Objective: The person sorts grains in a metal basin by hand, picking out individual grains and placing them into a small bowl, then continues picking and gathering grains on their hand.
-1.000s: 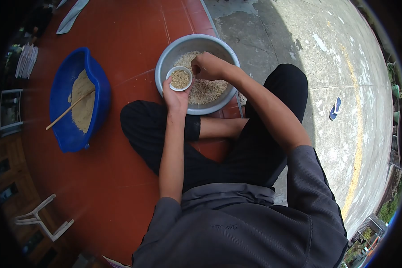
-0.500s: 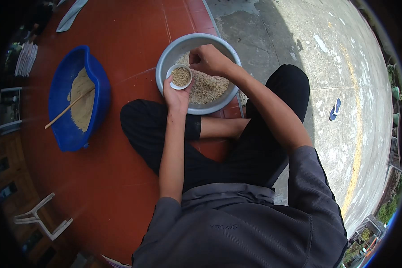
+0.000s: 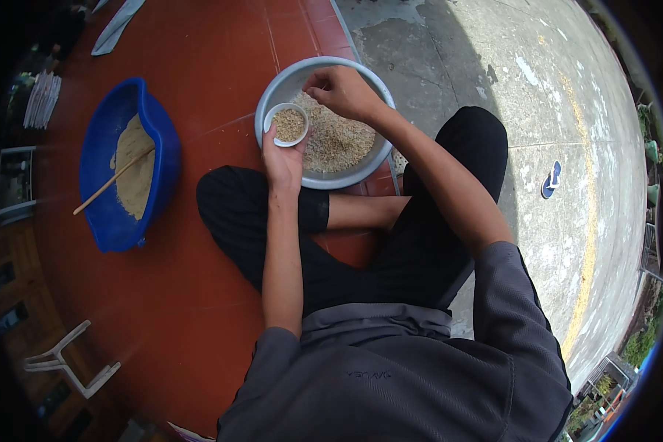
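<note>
My left hand [image 3: 283, 163] is closed around a small white bowl [image 3: 288, 124] filled with pale, coarse grain. The bowl is held over the near left part of a large metal basin [image 3: 325, 182]. In the basin lies a heap of similar pale grain [image 3: 339, 144]. Above the basin's far side, my right hand [image 3: 344, 91] hovers with its thumb and fingers brought together in a pinch, apart from the bowl. Anything between those fingertips is too small to make out.
To the left, a blue plastic tub [image 3: 168, 158] holds tan powder with a wooden stick [image 3: 114, 179] resting across it. My crossed legs [image 3: 243, 202] are close to the basin on the red tiled floor [image 3: 191, 324]. A blue sandal [image 3: 551, 180] lies on the concrete at right.
My right hand has risen slightly away from the bowl, its fingers turned more to the left. My left hand has shifted the bowl a little to the left.
</note>
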`<state>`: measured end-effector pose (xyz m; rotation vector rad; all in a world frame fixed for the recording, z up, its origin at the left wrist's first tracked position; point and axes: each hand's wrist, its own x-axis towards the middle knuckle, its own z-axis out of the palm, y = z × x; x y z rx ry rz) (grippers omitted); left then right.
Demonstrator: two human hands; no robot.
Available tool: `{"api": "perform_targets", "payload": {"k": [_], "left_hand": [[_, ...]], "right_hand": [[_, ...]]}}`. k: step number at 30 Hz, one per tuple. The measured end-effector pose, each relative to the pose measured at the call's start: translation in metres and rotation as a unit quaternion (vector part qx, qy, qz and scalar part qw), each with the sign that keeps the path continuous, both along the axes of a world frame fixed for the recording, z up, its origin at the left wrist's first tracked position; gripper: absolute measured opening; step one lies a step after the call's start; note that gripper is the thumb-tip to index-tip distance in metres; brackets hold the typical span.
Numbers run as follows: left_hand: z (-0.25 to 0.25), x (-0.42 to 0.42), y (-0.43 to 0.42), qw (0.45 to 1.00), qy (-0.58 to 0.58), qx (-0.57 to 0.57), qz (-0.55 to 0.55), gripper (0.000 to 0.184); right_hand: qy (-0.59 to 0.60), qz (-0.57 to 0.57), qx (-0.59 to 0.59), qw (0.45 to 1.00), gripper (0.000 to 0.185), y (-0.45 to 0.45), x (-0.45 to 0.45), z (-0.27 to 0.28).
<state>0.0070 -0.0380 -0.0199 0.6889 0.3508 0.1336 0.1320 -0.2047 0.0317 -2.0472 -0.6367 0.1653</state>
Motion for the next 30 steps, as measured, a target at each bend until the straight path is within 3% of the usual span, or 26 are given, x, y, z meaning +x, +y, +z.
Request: {"api": "perform_targets", "payload": {"k": [5,8,11,15,19,24,30], "left_hand": [[0.009,-0.001,0.031,0.990,-0.003,0.054,0.130,0.063],[-0.011,0.004,0.053,0.978,-0.017,0.015,0.206,0.062],[0.003,0.005,0.052,0.955,0.020,0.041,0.293,0.059],[-0.046,0.019,0.073,0.959,0.065,-0.021,0.273,0.054],[-0.054,0.023,0.072,0.955,0.085,0.091,0.269,0.055],[-0.085,0.042,0.097,0.953,0.151,0.046,0.257,0.060],[-0.073,0.062,0.104,0.926,0.248,0.016,0.286,0.056]], "right_hand": [[-0.049,0.003,-0.064,0.997,0.020,-0.002,0.000,-0.008],[-0.080,0.048,-0.133,0.987,0.020,-0.001,-0.011,-0.005],[-0.098,0.073,-0.190,0.974,0.020,-0.001,-0.018,0.001],[-0.118,0.083,-0.222,0.964,0.019,-0.003,-0.017,-0.004],[-0.125,0.084,-0.242,0.959,0.019,-0.007,-0.017,-0.006],[-0.116,0.080,-0.241,0.960,0.019,-0.009,-0.018,-0.007],[-0.109,0.083,-0.257,0.957,0.021,-0.012,-0.014,-0.007]]}}
